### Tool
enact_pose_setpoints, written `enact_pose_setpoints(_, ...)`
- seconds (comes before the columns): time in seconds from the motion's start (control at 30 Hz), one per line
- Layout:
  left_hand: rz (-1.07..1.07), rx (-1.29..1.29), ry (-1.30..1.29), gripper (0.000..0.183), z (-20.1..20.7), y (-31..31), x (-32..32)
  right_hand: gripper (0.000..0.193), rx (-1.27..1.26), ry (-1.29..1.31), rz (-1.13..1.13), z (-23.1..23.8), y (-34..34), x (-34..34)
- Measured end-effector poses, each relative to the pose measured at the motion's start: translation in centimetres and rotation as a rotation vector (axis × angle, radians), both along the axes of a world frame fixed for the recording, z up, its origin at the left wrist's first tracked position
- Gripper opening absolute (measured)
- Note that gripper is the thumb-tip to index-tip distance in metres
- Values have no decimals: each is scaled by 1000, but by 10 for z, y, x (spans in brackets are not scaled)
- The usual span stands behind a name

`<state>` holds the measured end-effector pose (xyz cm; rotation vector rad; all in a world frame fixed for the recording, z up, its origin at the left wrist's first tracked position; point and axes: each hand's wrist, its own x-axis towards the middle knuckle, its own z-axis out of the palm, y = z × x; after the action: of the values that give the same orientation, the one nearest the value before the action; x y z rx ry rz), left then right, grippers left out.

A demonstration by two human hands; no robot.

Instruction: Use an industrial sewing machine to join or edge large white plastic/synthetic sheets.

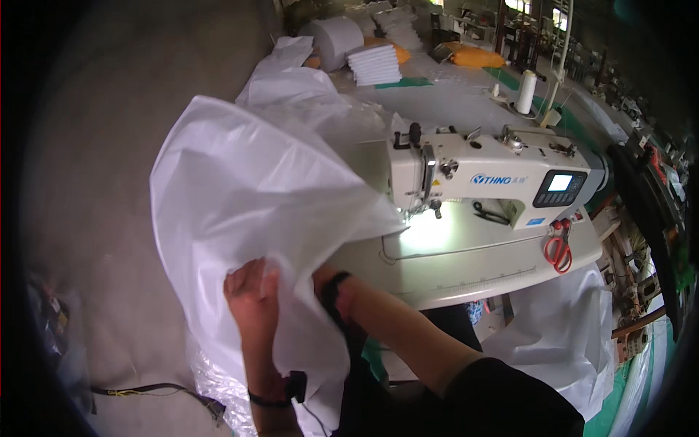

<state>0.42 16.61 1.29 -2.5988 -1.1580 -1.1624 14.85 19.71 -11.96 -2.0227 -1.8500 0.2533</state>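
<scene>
A large white sheet of thin, slightly shiny material (240, 182) spreads up in front of me, its right corner running to the needle area of the sewing machine (466, 171). Against the lower part of this sheet, my left hand (251, 288) is closed, fingers curled into the material. My right hand (322, 277) reaches across to the sheet's right edge. Folds of the sheet hide its fingers, so their grip does not show. The machine's lamp lights the bed beside the needle.
Red-handled scissors (558, 251) and a small black tool (491, 213) lie on the machine table (437, 273). A white thread cone (526, 93) stands behind the machine. Farther back is a stack of folded white pieces (373, 64). More white sheeting (557, 328) hangs below the table at right.
</scene>
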Motion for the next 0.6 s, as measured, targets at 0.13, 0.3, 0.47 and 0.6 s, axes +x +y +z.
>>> enact_pose_setpoints(0.13,194,139,99,31,-36,25,-9,56,46,190,65,7,-3,-10)
enact_pose_setpoints(0.3,95,-307,31,35,-44,73,-67,59,-16,666,708,-34,-151,-88)
enact_pose_setpoints(0.47,115,-332,366,35,-25,39,-103,58,-739,698,998,-57,-229,-79)
enact_pose_setpoints(0.6,7,-157,31,24,21,-38,-89,50,-398,916,893,-46,-225,-39)
